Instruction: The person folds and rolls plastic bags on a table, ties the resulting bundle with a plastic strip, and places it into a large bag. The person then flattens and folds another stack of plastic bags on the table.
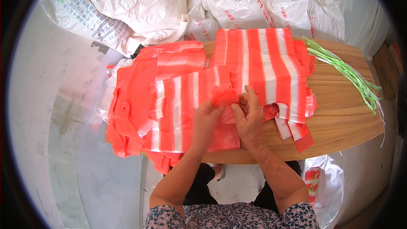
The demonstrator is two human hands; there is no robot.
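Observation:
Both my hands are over the near middle of the table, at a red and white striped plastic carrier bag (182, 101). My left hand (205, 118) pinches one side of a bunched red bit of plastic (224, 97). The fingers of my right hand (250, 116) close on the other side of that bunch, thumb in front. Whether the bunch is part of the striped bag underneath, I cannot tell. Just beyond my right hand lies a flat stack of striped carrier bags (254, 59), handles toward me. A loose pile of red bags (131, 97) spreads to the left, partly off the near edge.
Green plastic strips (343, 68) lie on the right of the wooden table (339, 118). Large white sacks (140, 8) line the far side. A clear plastic bag (330, 186) at lower right holds a striped bundle (311, 184).

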